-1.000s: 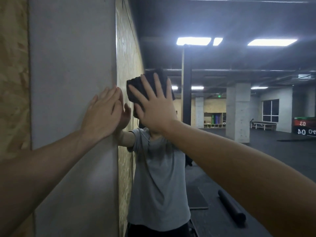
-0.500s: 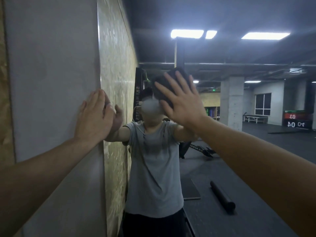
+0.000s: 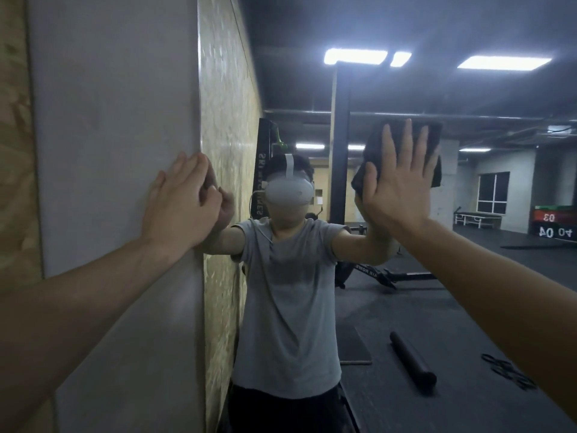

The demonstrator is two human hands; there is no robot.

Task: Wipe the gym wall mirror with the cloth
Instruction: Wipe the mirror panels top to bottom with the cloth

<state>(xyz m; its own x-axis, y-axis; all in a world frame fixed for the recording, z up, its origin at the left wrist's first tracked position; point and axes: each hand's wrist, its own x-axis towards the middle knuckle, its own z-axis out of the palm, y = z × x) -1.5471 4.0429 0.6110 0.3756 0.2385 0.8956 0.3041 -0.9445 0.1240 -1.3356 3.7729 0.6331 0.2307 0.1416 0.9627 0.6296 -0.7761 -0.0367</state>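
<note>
**Wipe under way near the mirror's left edge, most of the glass not visibly covered**

I see the right hand flat against the mirror, fingers straight and spread, pressing the dark cloth onto the glass. The cloth sits between palm and mirror, bunched a little, with its corners showing above and to the right of the fingertips. Nothing is pinched; it is a flat-palm press.

The left hand rests open on the grey wall panel just left of the mirror's edge, with the fingers straight and close together and reaching that edge. I take it as a brace and nothing more.

Relative to the mirror, the cloth is in the upper left part, at about head height of the reflected person, some way right of the left edge.

How much is done I can only judge loosely. The glass carries no streaks, wet film or clear boundary between wiped and unwiped zones that I can make out in this dim light. The lower half, where the floor mat and roller are reflected, and everything further right look as yet unreached by the cloth. My judgement: early to middle, with the bulk of the surface left.
</note>
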